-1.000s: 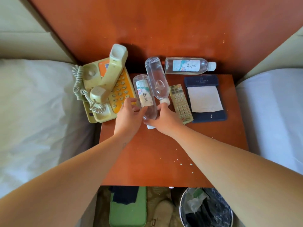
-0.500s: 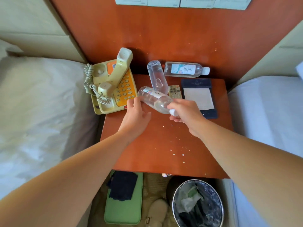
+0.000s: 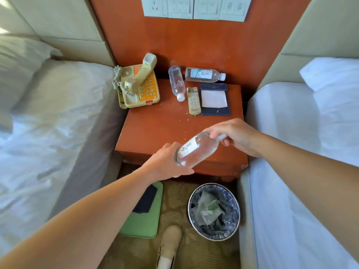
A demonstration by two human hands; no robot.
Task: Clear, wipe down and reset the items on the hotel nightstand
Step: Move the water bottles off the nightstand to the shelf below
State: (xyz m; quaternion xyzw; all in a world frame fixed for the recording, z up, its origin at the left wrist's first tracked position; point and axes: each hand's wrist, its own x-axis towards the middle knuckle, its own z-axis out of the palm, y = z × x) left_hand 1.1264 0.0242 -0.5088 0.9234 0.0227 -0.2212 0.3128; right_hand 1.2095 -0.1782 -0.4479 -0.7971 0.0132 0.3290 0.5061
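Head view: just lifted one water bottle (image 3: pixel 196 149) off the nightstand (image 3: pixel 155 129), gripped by left hand (image 3: pixel 165 162) at the base, right hand (image 3: pixel 237 134) at the cap. Probably binning it next.

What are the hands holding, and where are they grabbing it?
A clear plastic water bottle, held by both ends: the left hand holds its base and the right hand grips its cap end.

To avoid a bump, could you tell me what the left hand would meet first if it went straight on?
The left hand, holding the bottle by its base, points along the bottle toward the right hand at the cap end. That hand likely comes first, though depth is unclear.
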